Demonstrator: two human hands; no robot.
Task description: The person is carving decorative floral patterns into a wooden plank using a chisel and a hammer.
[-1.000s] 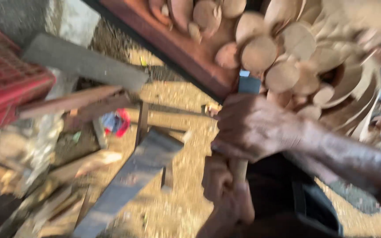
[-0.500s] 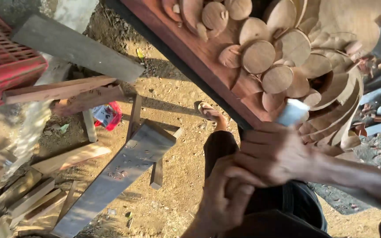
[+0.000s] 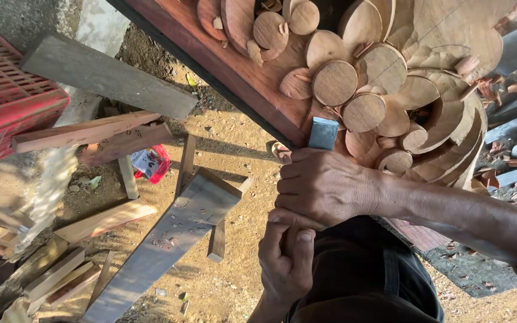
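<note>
Wood carving (image 3: 390, 78) of rounded, overlapping petals looks largely shaped, though chips still cling between them. The right hand (image 3: 324, 185) grips a chisel (image 3: 322, 133) set at the panel's lower edge, and the left hand (image 3: 285, 263) closes below it, seemingly around the handle. Planks (image 3: 169, 239) and a red crate (image 3: 7, 107) litter the dirt ground.

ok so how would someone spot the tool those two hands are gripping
Start at the big reddish carved wood panel covered in round petal shapes along the top. At its lower edge the right hand is wrapped around a chisel, with the left hand just below it. Only its flat, square grey metal blade shows above the fist, the one metallic thing among all that brown wood.
</note>
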